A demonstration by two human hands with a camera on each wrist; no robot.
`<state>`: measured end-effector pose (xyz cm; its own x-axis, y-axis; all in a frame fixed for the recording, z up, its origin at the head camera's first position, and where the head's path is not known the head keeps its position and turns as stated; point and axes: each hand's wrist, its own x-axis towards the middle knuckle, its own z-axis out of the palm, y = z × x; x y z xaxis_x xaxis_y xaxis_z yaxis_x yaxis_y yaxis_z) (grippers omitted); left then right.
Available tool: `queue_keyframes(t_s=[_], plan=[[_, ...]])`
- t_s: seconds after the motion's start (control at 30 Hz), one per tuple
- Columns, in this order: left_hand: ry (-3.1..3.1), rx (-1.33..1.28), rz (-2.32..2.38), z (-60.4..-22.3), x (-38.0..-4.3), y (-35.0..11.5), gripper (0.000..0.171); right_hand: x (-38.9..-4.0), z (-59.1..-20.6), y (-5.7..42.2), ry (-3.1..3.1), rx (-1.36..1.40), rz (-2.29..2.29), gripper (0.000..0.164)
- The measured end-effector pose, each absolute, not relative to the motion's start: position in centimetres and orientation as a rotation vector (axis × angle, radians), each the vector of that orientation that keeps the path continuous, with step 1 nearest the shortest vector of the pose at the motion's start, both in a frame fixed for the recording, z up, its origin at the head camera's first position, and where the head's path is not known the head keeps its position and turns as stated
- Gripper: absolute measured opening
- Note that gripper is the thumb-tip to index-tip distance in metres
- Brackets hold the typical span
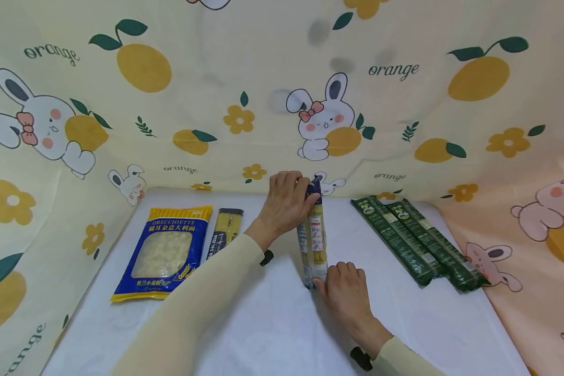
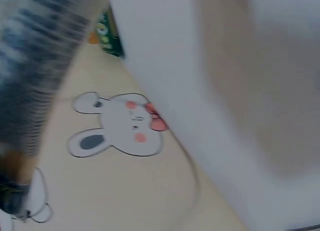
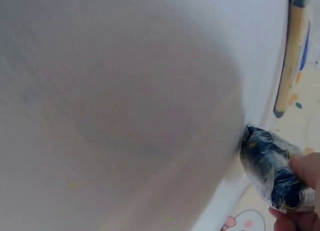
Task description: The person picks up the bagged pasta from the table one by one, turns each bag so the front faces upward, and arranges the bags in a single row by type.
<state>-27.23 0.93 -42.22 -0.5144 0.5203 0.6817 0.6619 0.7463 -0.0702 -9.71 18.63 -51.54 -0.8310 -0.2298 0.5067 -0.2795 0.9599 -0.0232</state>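
Note:
A long, slim pack of spaghetti (image 1: 316, 243) in clear, printed wrapping with dark blue ends stands in the middle of the white table, between my hands. My left hand (image 1: 285, 202) grips its far upper end, fingers curled over the top. At the near lower end, my right hand (image 1: 347, 292) pinches the wrapping with thumb and fingers. The right wrist view has the crinkled dark blue end of the spaghetti pack (image 3: 265, 161) next to my fingertips (image 3: 306, 168). Blurred in the left wrist view, the pack (image 2: 42, 56) crosses the upper left corner.
To the left lie a blue and yellow orecchiette bag (image 1: 164, 253) and another slim pasta pack (image 1: 226, 227), partly behind my left arm. Two green packs (image 1: 395, 237) (image 1: 434, 243) lie slanted on the right. A printed cloth (image 1: 263, 62) hangs behind the white table (image 1: 263, 334).

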Motion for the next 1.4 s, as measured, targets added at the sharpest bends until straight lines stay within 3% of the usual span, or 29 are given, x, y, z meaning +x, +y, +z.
queue_keyframes(t_s=[0.23,0.63,1.0,1.2,1.4], plan=[[-2.359,-0.784,-0.290,-40.2,-25.3,1.5,0.042,-9.6,-51.6,18.0,-2.570,0.342,0.019,0.049],[-2.479,-0.586,-0.249,-39.3,-24.0,2.1,0.063,-9.3,-51.6,16.3,-2.494,0.398,-0.061,0.058],[-2.457,-0.834,-0.384,-38.8,-24.4,-0.1,0.036,-9.2,-50.7,16.5,-2.395,0.529,0.105,0.047],[-2.635,-0.817,-0.465,-39.2,-25.4,-2.0,0.020,-9.7,-51.0,17.6,-2.439,0.475,0.061,0.053],[-2.630,-0.852,-0.514,-39.8,-25.6,-2.9,0.018,-10.0,-51.7,17.3,-2.531,0.514,-0.052,0.061]])
